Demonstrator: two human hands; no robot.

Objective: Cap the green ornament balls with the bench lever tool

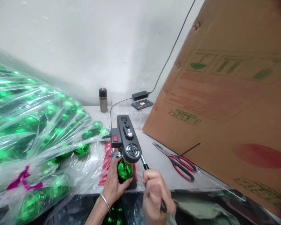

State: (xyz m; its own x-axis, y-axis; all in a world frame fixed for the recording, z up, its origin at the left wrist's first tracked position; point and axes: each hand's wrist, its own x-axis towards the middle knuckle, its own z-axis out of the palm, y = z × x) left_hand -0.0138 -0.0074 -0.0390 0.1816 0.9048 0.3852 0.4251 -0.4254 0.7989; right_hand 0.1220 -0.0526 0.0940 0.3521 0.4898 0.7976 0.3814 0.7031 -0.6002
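Observation:
My left hand, with a metal bangle at the wrist, has its fingers and thumb around a shiny green faceted bauble. The bauble sits directly under the front end of a black bench-top machine, which has round vents and a red switch. My right hand is wrapped around the black grip of the machine's metal lever, to the right of the bauble. Red plastic lies under the machine. More green baubles show below the table edge, partly hidden by my left wrist.
On the left bulges a clear plastic bag of green baubles, tied with purple ribbon. Red-handled scissors lie beside a large cardboard box on the right. A spray can, power adapter and phone are at the back.

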